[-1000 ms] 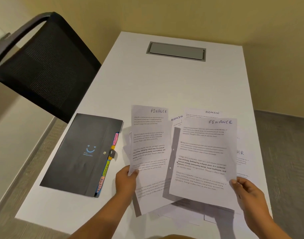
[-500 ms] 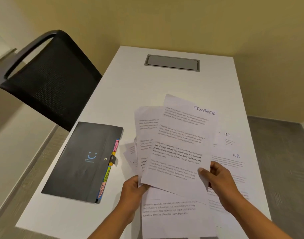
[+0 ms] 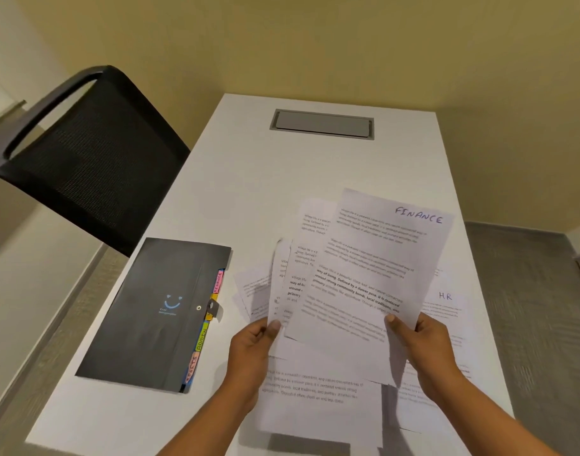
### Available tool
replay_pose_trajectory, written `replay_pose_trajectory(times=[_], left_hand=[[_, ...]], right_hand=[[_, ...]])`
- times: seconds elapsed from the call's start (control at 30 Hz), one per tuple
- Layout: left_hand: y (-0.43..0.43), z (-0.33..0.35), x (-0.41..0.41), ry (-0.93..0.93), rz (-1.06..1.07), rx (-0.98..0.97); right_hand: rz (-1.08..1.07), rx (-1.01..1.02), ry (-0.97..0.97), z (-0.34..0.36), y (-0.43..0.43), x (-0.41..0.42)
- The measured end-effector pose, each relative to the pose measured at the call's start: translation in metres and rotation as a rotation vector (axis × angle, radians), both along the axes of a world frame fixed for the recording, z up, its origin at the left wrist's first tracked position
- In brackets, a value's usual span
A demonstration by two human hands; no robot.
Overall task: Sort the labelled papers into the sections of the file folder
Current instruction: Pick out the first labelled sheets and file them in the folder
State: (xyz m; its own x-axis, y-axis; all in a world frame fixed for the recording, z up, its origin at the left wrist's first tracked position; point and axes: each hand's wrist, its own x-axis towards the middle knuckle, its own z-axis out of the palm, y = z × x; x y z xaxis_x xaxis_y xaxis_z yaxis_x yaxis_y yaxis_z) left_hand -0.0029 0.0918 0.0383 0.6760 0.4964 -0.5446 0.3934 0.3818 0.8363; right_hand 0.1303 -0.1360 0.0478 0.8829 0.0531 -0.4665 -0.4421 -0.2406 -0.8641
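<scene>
Step in hand, by my read: gathering FINANCE sheets into one batch, pre-filing. White printed sheet headed FINANCE (image 3: 374, 264) is held tilted above the white counter (image 3: 282, 179). Right hand (image 3: 420, 340) pinches its lower right edge, thumb in front, fingers curled behind. Left hand (image 3: 255, 337) pinches the bottom of a small fan of white printed sheets (image 3: 288, 281) just behind it; headings hidden. Black file folder w/ coloured side tabs (image 3: 157, 311) lies flat at left, strap shut. White HR-headed sheet (image 3: 446, 301) + others lie on the counter. Next, prob.: square the batch, free a hand, undo the strap, file behind the pink FINANCE tab (image 3: 218, 281).
</scene>
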Motion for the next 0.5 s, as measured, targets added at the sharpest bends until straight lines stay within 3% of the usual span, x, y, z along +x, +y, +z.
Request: replay_pose_trajectory(times=[0.23,0.5], left_hand=[[0.014,-0.006,0.002,0.021,0.076,0.007],[0.011,-0.012,-0.003,0.033,-0.013,-0.032]], right_hand=[[-0.146,0.012,0.009,-0.007,-0.033,0.01],[-0.023,0.072,0.06,-0.01,-0.02,0.007]])
